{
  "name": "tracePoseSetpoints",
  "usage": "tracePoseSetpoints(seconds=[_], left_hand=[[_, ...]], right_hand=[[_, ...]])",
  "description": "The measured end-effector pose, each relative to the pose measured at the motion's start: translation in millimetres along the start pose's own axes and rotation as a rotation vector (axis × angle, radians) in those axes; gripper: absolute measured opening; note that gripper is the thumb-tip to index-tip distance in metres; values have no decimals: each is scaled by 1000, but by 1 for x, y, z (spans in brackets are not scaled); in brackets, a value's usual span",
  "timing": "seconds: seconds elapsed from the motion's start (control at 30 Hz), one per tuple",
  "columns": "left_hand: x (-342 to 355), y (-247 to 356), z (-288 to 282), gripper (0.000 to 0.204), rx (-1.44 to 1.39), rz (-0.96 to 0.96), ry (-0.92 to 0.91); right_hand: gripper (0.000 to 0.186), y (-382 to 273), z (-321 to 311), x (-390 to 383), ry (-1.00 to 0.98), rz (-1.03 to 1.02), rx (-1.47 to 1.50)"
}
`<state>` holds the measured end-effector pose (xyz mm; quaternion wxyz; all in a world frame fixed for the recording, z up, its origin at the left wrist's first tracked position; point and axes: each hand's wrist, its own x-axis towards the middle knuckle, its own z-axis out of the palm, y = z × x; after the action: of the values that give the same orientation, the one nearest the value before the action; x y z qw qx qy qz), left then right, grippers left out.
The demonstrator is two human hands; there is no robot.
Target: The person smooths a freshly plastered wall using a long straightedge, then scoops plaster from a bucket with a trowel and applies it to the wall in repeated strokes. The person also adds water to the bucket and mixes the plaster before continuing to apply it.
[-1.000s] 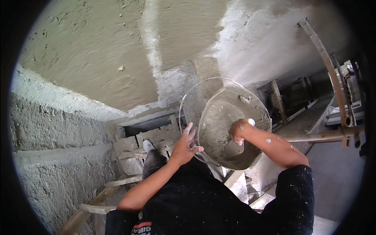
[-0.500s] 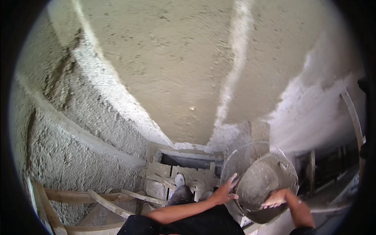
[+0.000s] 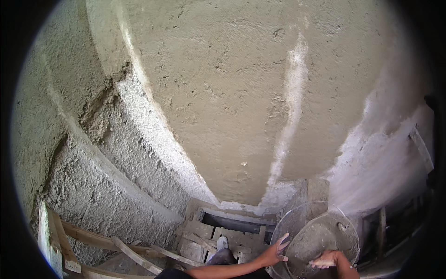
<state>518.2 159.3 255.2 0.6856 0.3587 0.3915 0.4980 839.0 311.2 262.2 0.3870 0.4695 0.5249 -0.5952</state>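
Low on the right stands a round bucket (image 3: 275,231) with a thin, pale rim, smeared with grey. Wet grey mortar (image 3: 320,235) lies in it, with a lump near its far right edge. My left hand (image 3: 276,252) is at the bucket's left side, fingers spread, with nothing seen in it. Over the near part of the mortar, my right hand (image 3: 326,259) has its fingers curled closed. What they grip, if anything, is hidden under the hand.
A plastered wall (image 3: 223,107) with a pale bare strip rises ahead. Rough mortar covers the left wall (image 3: 93,190). Wooden poles (image 3: 137,255) cross at lower left. My shoe (image 3: 222,242) rests on planks (image 3: 200,230), beside a dark gap (image 3: 234,223).
The view has tilted up, so bucket and hands sit lower in the picture. My right hand stays over the mortar, its fingers still closed. My left hand keeps by the bucket's side.
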Motion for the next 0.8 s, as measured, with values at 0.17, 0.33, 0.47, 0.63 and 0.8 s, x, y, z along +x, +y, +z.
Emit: tracePoseSetpoints(seconds=[0.17, 0.33, 0.47, 0.63, 0.8], left_hand=[[5, -7, 6, 113, -12, 47, -23], [15, -13, -2, 122, 30, 93, -34], [19, -30, -18, 121, 17, 69, -71], [27, -48, -33, 121, 25, 8, -88], [28, -35, -34, 119, 118, -60, -143]], right_hand=[[53, -5, 6, -40, 324, -62, -79], [41, -3, 30, -89, 966, 21, -459], [33, -22, 56, -57, 1154, 151, -692], [29, -13, 77, -1, 890, 103, -781], [36, 25, 47, 25, 1040, 305, -701]])
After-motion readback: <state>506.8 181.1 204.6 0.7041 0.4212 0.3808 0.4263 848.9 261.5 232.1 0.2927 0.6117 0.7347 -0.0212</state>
